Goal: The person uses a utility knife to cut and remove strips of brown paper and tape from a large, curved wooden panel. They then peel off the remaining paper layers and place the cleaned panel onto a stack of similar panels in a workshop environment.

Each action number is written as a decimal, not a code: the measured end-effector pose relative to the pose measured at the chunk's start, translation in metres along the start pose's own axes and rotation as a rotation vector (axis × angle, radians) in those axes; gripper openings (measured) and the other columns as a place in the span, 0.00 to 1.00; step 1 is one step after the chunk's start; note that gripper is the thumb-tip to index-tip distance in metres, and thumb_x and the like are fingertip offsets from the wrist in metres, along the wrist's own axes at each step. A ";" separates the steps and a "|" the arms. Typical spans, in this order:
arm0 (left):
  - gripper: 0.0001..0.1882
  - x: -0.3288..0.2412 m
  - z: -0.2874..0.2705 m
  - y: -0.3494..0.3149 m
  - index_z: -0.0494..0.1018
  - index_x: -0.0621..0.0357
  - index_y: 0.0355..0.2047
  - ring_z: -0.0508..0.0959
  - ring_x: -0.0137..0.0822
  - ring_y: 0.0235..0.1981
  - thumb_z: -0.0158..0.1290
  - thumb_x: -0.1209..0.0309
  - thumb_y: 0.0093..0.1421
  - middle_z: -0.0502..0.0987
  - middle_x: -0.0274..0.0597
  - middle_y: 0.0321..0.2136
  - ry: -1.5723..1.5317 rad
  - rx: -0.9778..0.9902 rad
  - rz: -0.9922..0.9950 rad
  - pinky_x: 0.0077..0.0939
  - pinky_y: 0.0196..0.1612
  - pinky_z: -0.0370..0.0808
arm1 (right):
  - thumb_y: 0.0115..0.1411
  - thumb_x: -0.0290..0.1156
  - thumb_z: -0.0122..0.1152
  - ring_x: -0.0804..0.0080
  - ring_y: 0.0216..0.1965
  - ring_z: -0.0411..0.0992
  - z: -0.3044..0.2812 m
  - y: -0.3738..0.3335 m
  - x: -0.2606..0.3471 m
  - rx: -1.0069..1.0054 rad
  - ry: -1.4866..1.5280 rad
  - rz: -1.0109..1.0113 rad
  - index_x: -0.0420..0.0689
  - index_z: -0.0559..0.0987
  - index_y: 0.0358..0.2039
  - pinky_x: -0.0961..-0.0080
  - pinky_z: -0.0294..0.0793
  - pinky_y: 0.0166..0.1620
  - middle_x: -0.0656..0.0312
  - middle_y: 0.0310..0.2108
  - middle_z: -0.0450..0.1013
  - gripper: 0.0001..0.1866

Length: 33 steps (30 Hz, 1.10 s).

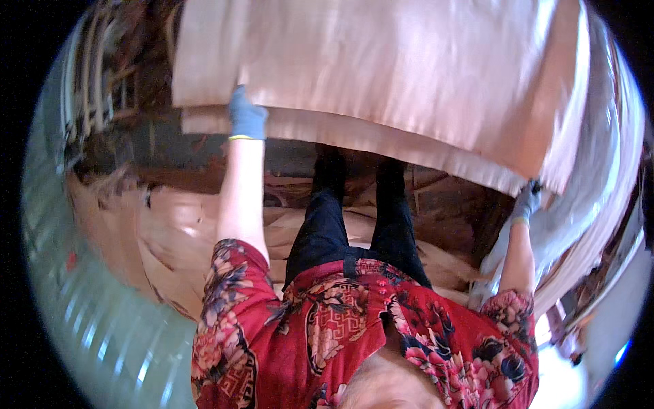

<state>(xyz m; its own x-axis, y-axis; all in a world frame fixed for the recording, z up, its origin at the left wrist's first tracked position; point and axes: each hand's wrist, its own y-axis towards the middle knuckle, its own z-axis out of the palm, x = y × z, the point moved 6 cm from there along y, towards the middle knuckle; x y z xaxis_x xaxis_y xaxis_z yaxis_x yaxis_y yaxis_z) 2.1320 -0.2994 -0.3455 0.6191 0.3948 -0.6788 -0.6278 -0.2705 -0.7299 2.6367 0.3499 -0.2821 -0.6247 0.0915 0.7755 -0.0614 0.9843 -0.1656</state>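
Observation:
A wide, thin, pinkish-tan sheet of wood veneer [381,61] stretches out in front of me, its near edge curving down to the right. The edge of a second veneer layer [327,126] shows just beneath it. My left hand [248,117], in a grey-blue glove with a yellow cuff, is closed on the near edge toward the left. At the near right corner, my right hand [526,203] is gloved too, with dark fingertips pinching the edge. Some fingers of both hands are hidden by the sheet or blurred.
Loose veneer pieces [184,218] lie in a pile behind my legs [340,228]. Whitish, plastic-like wrapped material [593,184] curves along the right. Greenish corrugated sheeting [116,341] runs along the lower left. Pale upright strips [95,75] stand at the far left.

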 end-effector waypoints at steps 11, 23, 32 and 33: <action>0.37 -0.024 0.017 -0.056 0.49 0.65 0.57 0.53 0.48 0.59 0.47 0.55 0.56 0.54 0.57 0.57 0.657 -0.167 0.300 0.42 0.60 0.49 | 0.57 0.39 0.57 0.84 0.17 0.60 0.024 -0.016 0.001 0.030 0.000 0.035 0.46 0.75 0.46 0.81 0.62 0.22 0.73 0.17 0.65 0.18; 0.66 0.205 0.209 -0.207 0.29 0.52 0.63 0.35 0.58 0.64 0.51 0.30 0.35 0.34 0.61 0.62 1.899 0.901 1.550 0.54 0.61 0.40 | 0.58 0.37 0.56 0.87 0.20 0.59 0.033 -0.010 -0.003 0.050 0.135 0.048 0.46 0.71 0.51 0.84 0.63 0.25 0.73 0.19 0.65 0.21; 0.64 0.221 0.207 -0.187 0.40 0.58 0.63 0.32 0.64 0.62 0.52 0.31 0.34 0.32 0.67 0.61 2.385 0.868 1.168 0.60 0.60 0.32 | 0.60 0.45 0.47 0.63 0.46 0.71 -0.093 -0.007 -0.012 -0.209 -0.398 0.035 0.47 0.70 0.52 0.71 0.68 0.46 0.53 0.45 0.72 0.22; 0.67 0.221 0.202 -0.182 0.39 0.54 0.63 0.31 0.63 0.63 0.56 0.32 0.30 0.32 0.65 0.62 2.331 0.854 1.202 0.61 0.60 0.32 | 0.60 0.44 0.47 0.63 0.46 0.71 -0.114 -0.007 -0.013 -0.237 -0.305 -0.124 0.47 0.71 0.51 0.71 0.68 0.46 0.54 0.45 0.72 0.22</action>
<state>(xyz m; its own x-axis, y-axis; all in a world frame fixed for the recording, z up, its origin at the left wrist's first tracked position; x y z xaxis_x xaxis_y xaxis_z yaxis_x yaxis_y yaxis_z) 2.2880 0.0147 -0.3466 -0.8524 -0.5227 0.0129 -0.4602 0.7382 -0.4932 2.7338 0.3588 -0.2210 -0.8281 -0.0440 0.5588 0.0082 0.9959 0.0905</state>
